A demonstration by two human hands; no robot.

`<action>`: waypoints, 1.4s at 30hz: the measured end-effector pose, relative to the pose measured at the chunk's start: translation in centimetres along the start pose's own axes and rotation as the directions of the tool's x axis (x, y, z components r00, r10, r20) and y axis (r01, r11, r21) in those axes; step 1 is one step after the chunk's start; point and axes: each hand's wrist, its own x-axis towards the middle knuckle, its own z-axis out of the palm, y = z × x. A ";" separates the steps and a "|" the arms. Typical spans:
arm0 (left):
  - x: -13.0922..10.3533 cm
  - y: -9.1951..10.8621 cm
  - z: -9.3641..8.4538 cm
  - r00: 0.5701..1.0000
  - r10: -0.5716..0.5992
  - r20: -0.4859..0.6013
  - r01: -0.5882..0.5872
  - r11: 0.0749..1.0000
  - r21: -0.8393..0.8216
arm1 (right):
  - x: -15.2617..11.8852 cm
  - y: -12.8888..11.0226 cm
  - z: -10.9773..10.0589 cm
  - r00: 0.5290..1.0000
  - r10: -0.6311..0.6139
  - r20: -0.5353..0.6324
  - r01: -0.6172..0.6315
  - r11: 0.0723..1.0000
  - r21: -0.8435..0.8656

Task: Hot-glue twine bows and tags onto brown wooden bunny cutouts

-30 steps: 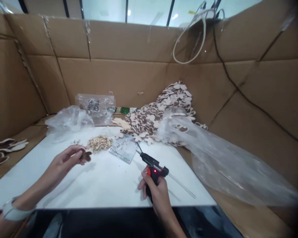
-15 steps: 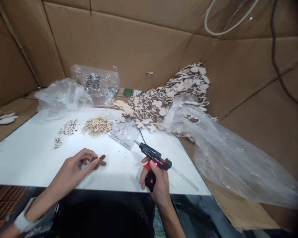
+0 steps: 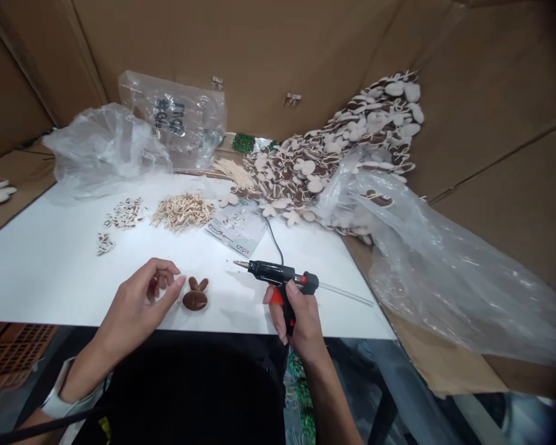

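In my right hand [image 3: 299, 315] is a black glue gun [image 3: 278, 273] with an orange trigger. Its metal tip points left, and a clear glue stick [image 3: 345, 293] sticks out of its back. The fingers wrap round the handle and trigger. A brown rabbit-head-shaped piece [image 3: 195, 300] with two ears lies flat on the white table [image 3: 241, 303]. Just left of it my left hand [image 3: 141, 296] hovers with thumb and fingers curved and slightly apart, seemingly holding nothing.
Behind lie a pile of cream loops [image 3: 183, 211], small brown-and-white bits [image 3: 125, 213] and a printed sheet [image 3: 238, 227]. A big heap of brown and white shapes [image 3: 306, 167] leans at the back right, partly under a clear plastic bag [image 3: 426, 247]. Cardboard walls [image 3: 259, 49] surround the table.
My left hand has let go of the brown piece, which now lies on the table with its ears pointing away. The glue gun has swung more level, its tip shifting left.
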 end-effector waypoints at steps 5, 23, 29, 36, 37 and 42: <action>0.3 -0.5 0.2 0.963 0.262 0.071 -0.264 0.964 0.020 | -0.1 -0.1 -0.3 1.000 -0.005 0.024 0.006 0.999 -0.049; 0.3 -1.5 0.2 0.924 0.316 0.215 -0.297 0.948 -0.117 | -0.7 -1.3 0.3 0.981 0.042 0.191 0.068 0.840 -0.538; 0.3 -1.6 -0.1 0.938 0.221 0.266 -0.135 0.942 -0.306 | -0.9 -1.6 1.5 0.972 0.015 0.233 0.115 0.839 -0.531; 0.7 -1.3 -0.1 0.937 0.204 0.283 -0.093 0.927 -0.363 | -0.9 -1.3 2.1 0.972 -0.045 0.231 0.168 0.823 -0.543; 0.8 -1.1 -0.1 0.937 0.196 0.289 -0.081 0.927 -0.365 | -1.0 -1.3 2.1 0.973 -0.037 0.230 0.160 0.823 -0.545; 1.1 -0.4 -0.5 0.935 0.111 0.336 0.015 0.937 -0.348 | -1.1 -1.5 2.1 0.976 0.001 0.219 0.124 0.822 -0.556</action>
